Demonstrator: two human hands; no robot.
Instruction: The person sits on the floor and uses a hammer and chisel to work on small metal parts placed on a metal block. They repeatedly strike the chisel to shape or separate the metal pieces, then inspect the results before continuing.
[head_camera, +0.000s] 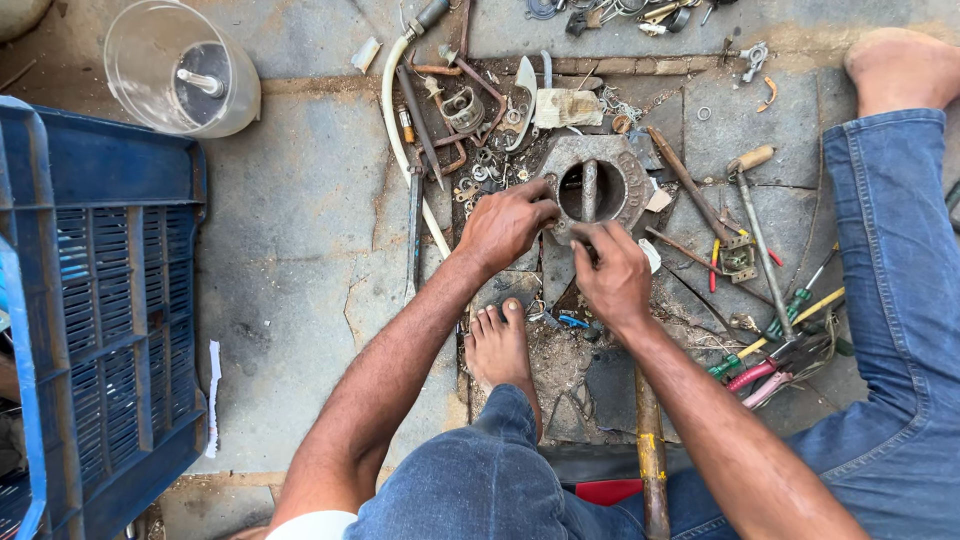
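Both hands rest on the metal ring (600, 190): left hand (508, 222) fingers curled on its left rim, right hand (612, 272) fingers pinching its near edge; its bar points away.

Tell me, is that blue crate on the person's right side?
No, the blue crate stands at the person's left, beyond the left hand, far from the right hand.

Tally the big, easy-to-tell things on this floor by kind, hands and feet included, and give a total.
Hands: 2, left hand and right hand, both at the grey metal block
Bare feet: 2, and
Grey metal block with round hole: 1
Blue plastic crate: 1
Clear plastic jar: 1
Hammer: 1
Total: 8
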